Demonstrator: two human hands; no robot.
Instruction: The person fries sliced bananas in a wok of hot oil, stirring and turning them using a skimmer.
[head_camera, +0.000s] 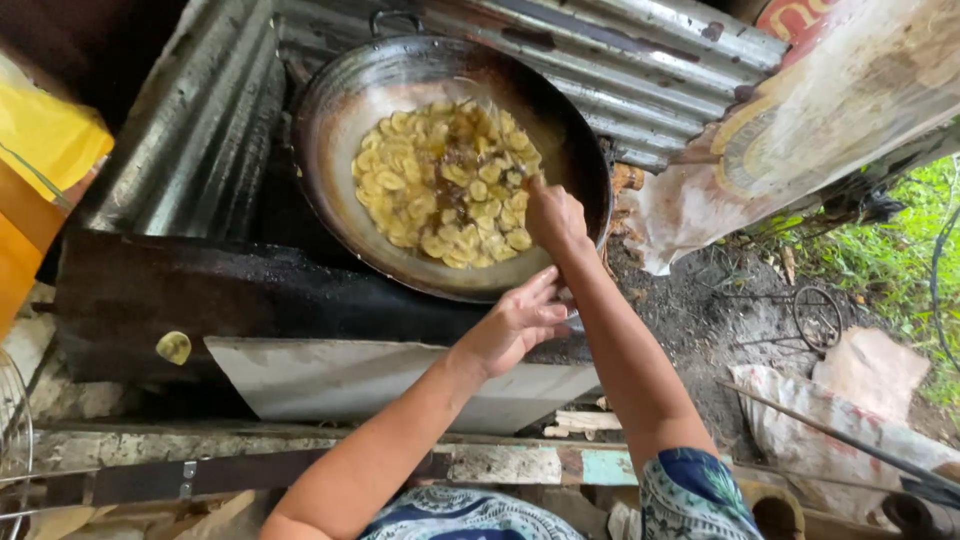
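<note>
A large dark wok (330, 110) sits on a sooty stove and holds oil with several pale yellow banana slices (445, 185) frying in it. My right hand (553, 215) reaches over the wok's right rim, closed on the handle of a stirring tool whose end dips into the slices. My left hand (520, 320) rests at the wok's near rim, fingers bent around its edge or handle; the exact hold is hidden.
One stray banana slice (173, 347) lies on the black stove top (150, 290). Corrugated metal sheets (200, 120) stand behind the wok. A yellow bag (40, 140) is at left. Sacks (830, 100), dirt and grass lie at right.
</note>
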